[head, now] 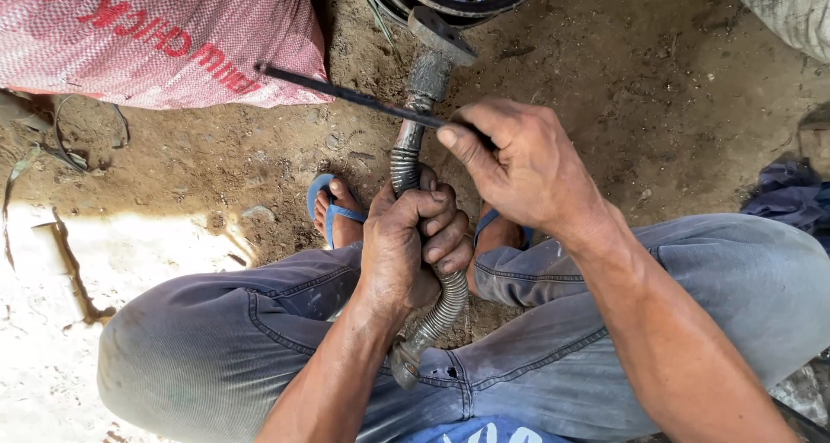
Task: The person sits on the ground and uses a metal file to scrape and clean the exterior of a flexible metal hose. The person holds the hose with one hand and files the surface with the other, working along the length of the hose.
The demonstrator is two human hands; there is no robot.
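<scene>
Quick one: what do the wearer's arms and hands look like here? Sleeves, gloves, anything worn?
Both hands bare: no gloves, rings or watch visible on the left hand or right hand. Forearms bare too, no sleeves in view. Both hands look smudged with dark grime, the left more heavily. Lower down: grey dirt-stained trousers and blue flip-flops.

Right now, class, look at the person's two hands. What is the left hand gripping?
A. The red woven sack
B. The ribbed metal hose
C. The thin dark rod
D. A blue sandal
B: the left hand is wrapped around the ribbed metal hose between the knees, while the right hand holds the thin dark rod across the hose's upper end.
</scene>
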